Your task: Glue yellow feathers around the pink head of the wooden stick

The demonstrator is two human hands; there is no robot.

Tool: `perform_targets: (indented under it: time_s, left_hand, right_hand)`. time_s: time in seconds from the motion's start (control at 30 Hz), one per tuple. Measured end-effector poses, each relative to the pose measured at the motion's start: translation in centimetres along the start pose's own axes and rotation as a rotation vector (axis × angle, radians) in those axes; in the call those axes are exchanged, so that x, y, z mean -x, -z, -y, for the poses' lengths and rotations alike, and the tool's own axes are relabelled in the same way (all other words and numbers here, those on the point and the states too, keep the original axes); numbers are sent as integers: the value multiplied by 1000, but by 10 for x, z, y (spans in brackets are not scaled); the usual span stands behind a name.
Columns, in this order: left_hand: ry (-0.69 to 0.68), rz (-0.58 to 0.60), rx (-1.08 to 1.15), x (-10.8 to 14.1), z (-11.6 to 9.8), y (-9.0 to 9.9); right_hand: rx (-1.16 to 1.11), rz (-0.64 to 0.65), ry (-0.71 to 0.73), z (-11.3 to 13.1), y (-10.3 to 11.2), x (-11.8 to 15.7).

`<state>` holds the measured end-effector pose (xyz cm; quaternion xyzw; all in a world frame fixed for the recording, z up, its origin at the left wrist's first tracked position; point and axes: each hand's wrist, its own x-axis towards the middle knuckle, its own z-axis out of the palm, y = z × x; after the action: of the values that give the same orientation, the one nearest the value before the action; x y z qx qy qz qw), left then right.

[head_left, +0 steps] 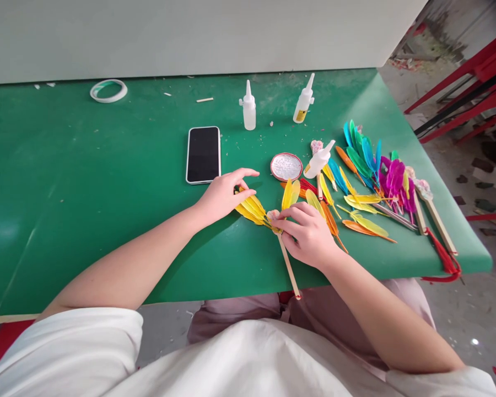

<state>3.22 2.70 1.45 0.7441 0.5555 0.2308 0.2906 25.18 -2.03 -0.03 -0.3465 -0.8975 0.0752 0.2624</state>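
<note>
A thin wooden stick [289, 267] lies aslant near the table's front edge, with a small pale pink ornament [273, 215] and yellow feathers [251, 210] at its upper end. My right hand [308, 234] is closed on that feathered end, fingertips pressing at the ornament. More yellow feathers [290, 194] stand up just behind these fingers. To the left, my left hand [225, 196] rests against the left-hand feathers, index finger stretched out and thumb apart from it, lying along them. The contact under its palm is hidden.
Behind my hands are a round dish of small beads [286, 166], a leaning glue bottle [319, 160], two upright bottles [249, 107] and a phone [204, 154]. Loose coloured feathers [366, 160] and finished-looking sticks [440, 223] crowd the right. A tape roll [108, 91] lies far left.
</note>
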Motion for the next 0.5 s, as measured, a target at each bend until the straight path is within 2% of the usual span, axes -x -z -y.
perform_targets:
  time_s: [0.13, 0.23, 0.33, 0.5]
  left_hand:
    - [17, -42, 10, -1, 1, 1]
    - [68, -169, 52, -1, 2, 3]
    - [55, -261, 69, -1, 2, 4]
    - [-43, -194, -48, 1, -1, 3]
  right_hand:
    - [35, 11, 6, 1, 0, 0]
    - [52, 11, 20, 1, 1, 0]
    - [61, 20, 24, 2, 2, -1]
    - [57, 25, -1, 3, 1, -1]
